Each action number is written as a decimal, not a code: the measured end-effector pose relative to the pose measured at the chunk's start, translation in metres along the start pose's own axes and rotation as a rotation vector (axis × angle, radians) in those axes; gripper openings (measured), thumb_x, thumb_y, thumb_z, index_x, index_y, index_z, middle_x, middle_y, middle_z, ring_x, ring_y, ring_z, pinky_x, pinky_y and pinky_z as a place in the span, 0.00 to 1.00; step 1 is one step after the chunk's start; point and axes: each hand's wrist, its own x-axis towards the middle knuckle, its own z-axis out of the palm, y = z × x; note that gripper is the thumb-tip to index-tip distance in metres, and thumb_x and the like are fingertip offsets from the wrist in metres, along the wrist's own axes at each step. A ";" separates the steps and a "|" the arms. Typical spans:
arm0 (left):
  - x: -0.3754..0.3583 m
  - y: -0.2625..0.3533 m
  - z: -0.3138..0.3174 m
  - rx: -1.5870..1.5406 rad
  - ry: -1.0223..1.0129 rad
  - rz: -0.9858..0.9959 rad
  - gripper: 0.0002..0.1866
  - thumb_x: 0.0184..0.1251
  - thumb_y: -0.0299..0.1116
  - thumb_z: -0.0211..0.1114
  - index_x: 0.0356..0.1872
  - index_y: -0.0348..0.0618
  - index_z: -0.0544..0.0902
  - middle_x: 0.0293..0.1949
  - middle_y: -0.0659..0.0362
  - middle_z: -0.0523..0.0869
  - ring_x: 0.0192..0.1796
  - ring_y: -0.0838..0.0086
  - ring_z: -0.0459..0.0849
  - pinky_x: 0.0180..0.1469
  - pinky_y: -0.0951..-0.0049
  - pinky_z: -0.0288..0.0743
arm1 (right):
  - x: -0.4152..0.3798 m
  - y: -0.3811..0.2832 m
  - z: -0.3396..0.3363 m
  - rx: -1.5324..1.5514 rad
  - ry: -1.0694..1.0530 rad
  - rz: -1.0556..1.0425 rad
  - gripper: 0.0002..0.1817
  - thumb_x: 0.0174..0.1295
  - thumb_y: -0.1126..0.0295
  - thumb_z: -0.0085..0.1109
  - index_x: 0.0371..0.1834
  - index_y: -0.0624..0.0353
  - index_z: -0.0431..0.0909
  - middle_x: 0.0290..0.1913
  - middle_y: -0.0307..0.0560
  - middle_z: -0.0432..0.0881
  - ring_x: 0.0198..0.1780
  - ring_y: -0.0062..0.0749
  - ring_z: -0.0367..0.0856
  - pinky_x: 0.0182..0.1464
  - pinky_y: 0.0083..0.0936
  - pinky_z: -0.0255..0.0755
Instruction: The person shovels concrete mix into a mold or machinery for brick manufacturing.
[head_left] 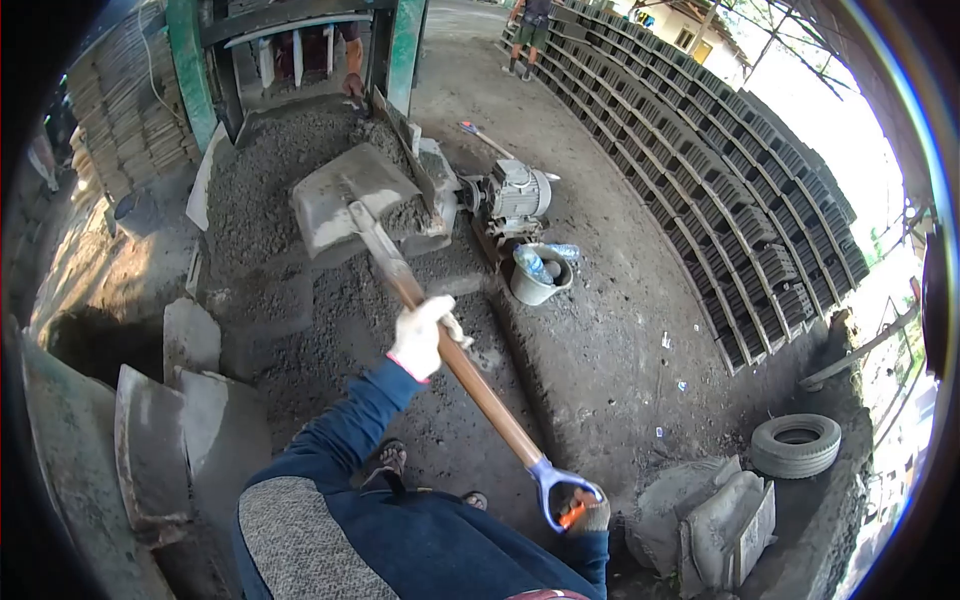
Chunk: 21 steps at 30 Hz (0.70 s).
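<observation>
1. Shovel (484,392): it lies slantwise across the middle of the view, its wooden shaft running from the blade at upper left to the handle at lower right.
2. Left hand (418,338): in a pale glove, it is closed around the shaft, partway between blade and handle.
3. Right hand (594,513): well apart from the left, it is clamped on the blue handle (545,478), near an orange part of the grip.
4. Blade (350,190): broad and grey, it is at the heap of dark, grainy mix (275,165); whether it touches the mix cannot be told.
5. Green frame (190,70): it stands behind the heap; another person's hand (354,86) reaches down at the heap's far edge.
6. Motor (520,192): grey and ribbed, it sits to the right of the heap, with a bucket (537,291) holding plastic bottles just in front of it.
7. Blocks (690,165): grey, they are stacked in long rows at upper right; a second person (531,35) stands near their far end.
8. Tyre (822,456): it lies flat at lower right, beside crumpled sacks (722,520).
</observation>
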 end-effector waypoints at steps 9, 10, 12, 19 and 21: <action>-0.007 -0.068 0.036 -0.028 0.079 -0.162 0.09 0.66 0.34 0.67 0.27 0.46 0.77 0.21 0.58 0.78 0.25 0.68 0.80 0.38 0.50 0.81 | -0.045 -0.047 -0.068 0.039 -0.061 0.054 0.11 0.53 0.66 0.64 0.24 0.61 0.74 0.17 0.50 0.76 0.19 0.43 0.80 0.23 0.37 0.76; 0.009 -0.061 0.023 -0.056 0.033 -0.164 0.09 0.65 0.34 0.67 0.26 0.47 0.77 0.21 0.59 0.78 0.25 0.68 0.79 0.39 0.50 0.80 | -0.044 -0.050 -0.048 0.026 -0.011 0.021 0.11 0.53 0.66 0.64 0.24 0.61 0.74 0.17 0.50 0.76 0.19 0.43 0.79 0.23 0.37 0.76; 0.043 -0.035 0.006 -0.068 0.028 -0.139 0.08 0.64 0.32 0.66 0.28 0.46 0.76 0.20 0.59 0.76 0.22 0.67 0.78 0.36 0.50 0.80 | -0.042 -0.065 0.021 -0.017 0.020 -0.037 0.08 0.53 0.69 0.64 0.29 0.60 0.76 0.20 0.43 0.74 0.18 0.36 0.76 0.23 0.31 0.75; 0.149 0.073 -0.047 0.093 0.058 -0.065 0.05 0.65 0.34 0.65 0.34 0.48 0.78 0.24 0.62 0.77 0.25 0.70 0.78 0.39 0.52 0.79 | -0.007 -0.065 0.188 -0.044 0.085 -0.154 0.10 0.54 0.67 0.63 0.32 0.61 0.76 0.22 0.44 0.77 0.20 0.32 0.77 0.24 0.27 0.74; 0.175 0.116 -0.060 0.165 0.050 -0.003 0.05 0.65 0.33 0.64 0.35 0.48 0.77 0.24 0.61 0.76 0.25 0.70 0.78 0.37 0.54 0.80 | -0.002 -0.060 0.241 0.017 0.061 -0.229 0.13 0.55 0.69 0.63 0.40 0.64 0.76 0.25 0.45 0.78 0.22 0.31 0.78 0.26 0.28 0.76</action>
